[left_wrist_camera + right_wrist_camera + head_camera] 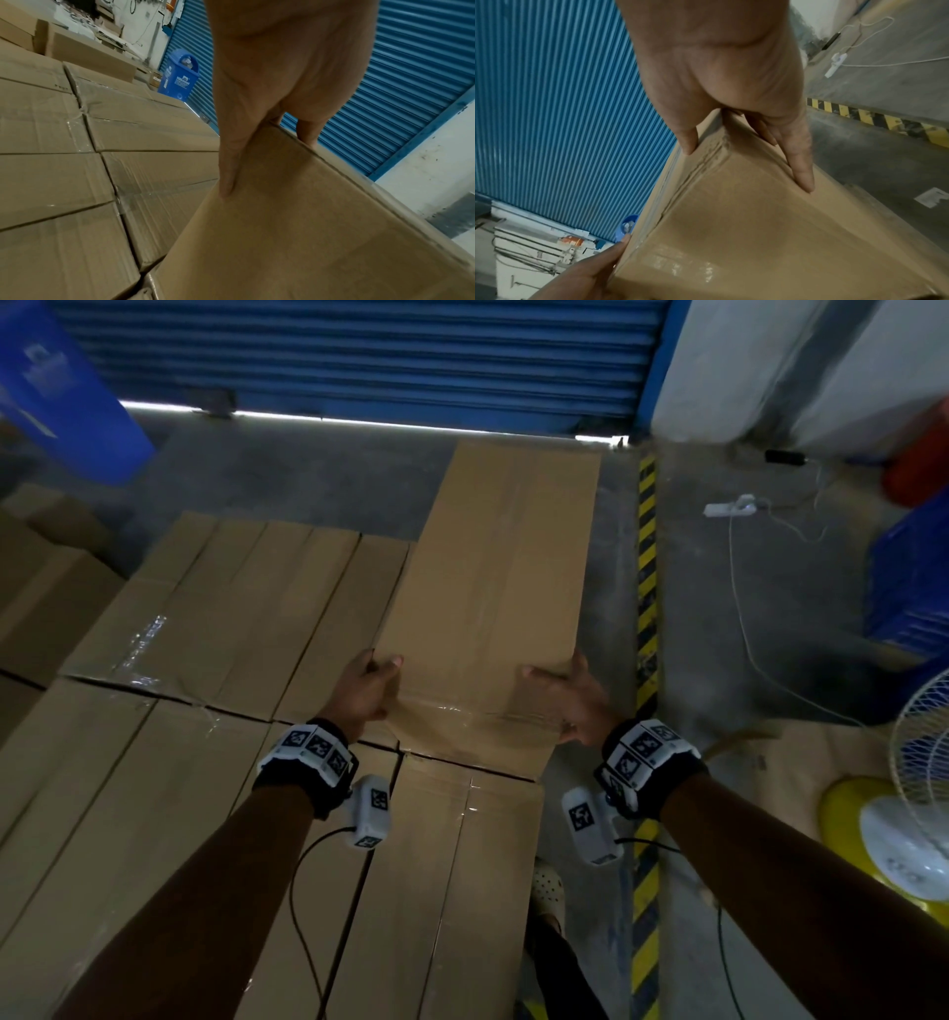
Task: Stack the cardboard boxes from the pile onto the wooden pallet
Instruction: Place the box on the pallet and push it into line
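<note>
A long brown cardboard box (493,588) lies angled over the right edge of a layer of stacked boxes (205,629), its far end reaching toward the shutter. My left hand (377,667) grips its near left corner, thumb on top. My right hand (552,677) grips the near right corner the same way. In the left wrist view, my left hand's fingers (231,162) lie down the side of the box (308,233). In the right wrist view, my right hand's fingers (798,162) run along an edge of the box (744,233). No pallet shows.
A blue roller shutter (359,356) closes the far side, with a blue bin (56,392) at its left. A yellow-black floor stripe (647,588) runs along the stack's right. Further right are a power strip with white cable (729,508), blue crates (909,588) and a fan (919,814).
</note>
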### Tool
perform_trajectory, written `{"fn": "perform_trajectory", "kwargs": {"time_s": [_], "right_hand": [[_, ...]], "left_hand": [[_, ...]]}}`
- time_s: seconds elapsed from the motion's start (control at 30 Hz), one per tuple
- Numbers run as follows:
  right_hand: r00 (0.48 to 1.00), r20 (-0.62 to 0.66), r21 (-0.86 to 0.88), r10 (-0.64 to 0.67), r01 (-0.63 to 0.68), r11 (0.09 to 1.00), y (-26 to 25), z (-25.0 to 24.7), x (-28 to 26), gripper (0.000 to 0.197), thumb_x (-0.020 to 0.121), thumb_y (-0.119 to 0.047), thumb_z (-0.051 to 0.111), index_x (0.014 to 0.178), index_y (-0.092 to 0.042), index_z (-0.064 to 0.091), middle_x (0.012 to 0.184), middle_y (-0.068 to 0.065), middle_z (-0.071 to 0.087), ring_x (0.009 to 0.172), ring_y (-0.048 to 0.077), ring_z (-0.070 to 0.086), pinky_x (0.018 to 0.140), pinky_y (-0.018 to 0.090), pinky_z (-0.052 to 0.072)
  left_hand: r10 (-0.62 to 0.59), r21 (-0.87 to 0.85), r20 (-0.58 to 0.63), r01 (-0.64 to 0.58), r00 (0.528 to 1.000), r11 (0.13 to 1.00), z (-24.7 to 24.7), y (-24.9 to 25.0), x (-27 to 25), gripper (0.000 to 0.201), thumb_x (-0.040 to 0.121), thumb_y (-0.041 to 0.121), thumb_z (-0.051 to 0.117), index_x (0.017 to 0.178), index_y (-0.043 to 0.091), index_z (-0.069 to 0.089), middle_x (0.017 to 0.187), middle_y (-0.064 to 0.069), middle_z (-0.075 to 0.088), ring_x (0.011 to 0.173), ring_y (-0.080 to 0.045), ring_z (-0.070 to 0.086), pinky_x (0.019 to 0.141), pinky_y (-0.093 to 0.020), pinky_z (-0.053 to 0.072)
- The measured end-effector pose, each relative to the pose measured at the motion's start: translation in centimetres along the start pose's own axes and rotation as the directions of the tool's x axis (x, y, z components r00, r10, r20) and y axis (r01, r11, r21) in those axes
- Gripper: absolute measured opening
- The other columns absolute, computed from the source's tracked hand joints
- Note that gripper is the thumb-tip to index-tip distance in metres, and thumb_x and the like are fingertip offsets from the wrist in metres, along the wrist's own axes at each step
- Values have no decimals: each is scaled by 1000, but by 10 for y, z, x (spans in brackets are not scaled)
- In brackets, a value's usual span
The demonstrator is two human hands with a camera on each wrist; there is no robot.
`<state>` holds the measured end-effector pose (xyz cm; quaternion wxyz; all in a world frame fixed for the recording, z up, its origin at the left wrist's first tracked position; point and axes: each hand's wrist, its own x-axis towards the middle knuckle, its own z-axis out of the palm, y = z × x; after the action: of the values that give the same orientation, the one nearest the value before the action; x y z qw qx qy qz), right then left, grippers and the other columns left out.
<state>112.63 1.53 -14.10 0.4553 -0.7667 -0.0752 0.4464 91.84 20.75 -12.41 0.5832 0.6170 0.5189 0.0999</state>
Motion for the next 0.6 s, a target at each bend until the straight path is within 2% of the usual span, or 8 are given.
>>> {"fn": "perform_trajectory", "kwargs": {"time_s": [0.13, 0.27, 0.37, 0.5, 0.6], "right_hand": [[999, -1, -11, -48, 48, 999, -1, 5, -5, 90, 79, -52, 76, 150, -42, 22, 126, -5, 51, 124, 30, 53, 94, 58, 52], [998, 27, -28, -52, 52, 998, -3, 1, -11, 91, 76, -60, 74, 147, -49, 19, 137, -4, 49, 120, 30, 51, 79, 62, 56], [999, 33, -21, -29, 30, 999, -3, -2, -12, 91, 77, -59, 74, 148, -48, 18, 139, -2, 48, 122, 31, 50, 80, 62, 55], [999, 29, -34, -31, 32, 999, -4, 3, -11, 108, 55, -70, 75, 146, -48, 19, 138, -2, 50, 121, 32, 53, 78, 62, 56], [997, 22, -26, -79, 80, 996, -2, 5, -12, 101, 61, -66, 74, 145, -48, 22, 132, -8, 51, 120, 28, 53, 85, 61, 55]], "left_hand": [[-2, -3, 3, 2, 1000, 1000, -4, -3, -1, 29, 103, 36, 53, 124, 16, 55, 129, -10, 58, 117, -32, 56, 91, -50, 52], [4, 16, 22, -4, 1000, 1000, -3, 0, -2, 31, 104, 36, 51, 126, 15, 53, 129, -9, 57, 116, -31, 56, 86, -45, 51], [8, 32, 31, -9, 999, 999, 0, 1, -2, 30, 104, 36, 51, 125, 15, 53, 127, -9, 57, 114, -31, 56, 86, -44, 51], [11, 27, 32, -12, 999, 1000, -4, -2, -1, 30, 105, 36, 50, 124, 12, 53, 123, -9, 57, 112, -30, 56, 84, -43, 50], [15, 20, 25, -16, 1000, 1000, -6, -4, -2, 33, 105, 33, 50, 126, 8, 52, 114, -7, 57, 107, -29, 56, 87, -44, 48]]}}
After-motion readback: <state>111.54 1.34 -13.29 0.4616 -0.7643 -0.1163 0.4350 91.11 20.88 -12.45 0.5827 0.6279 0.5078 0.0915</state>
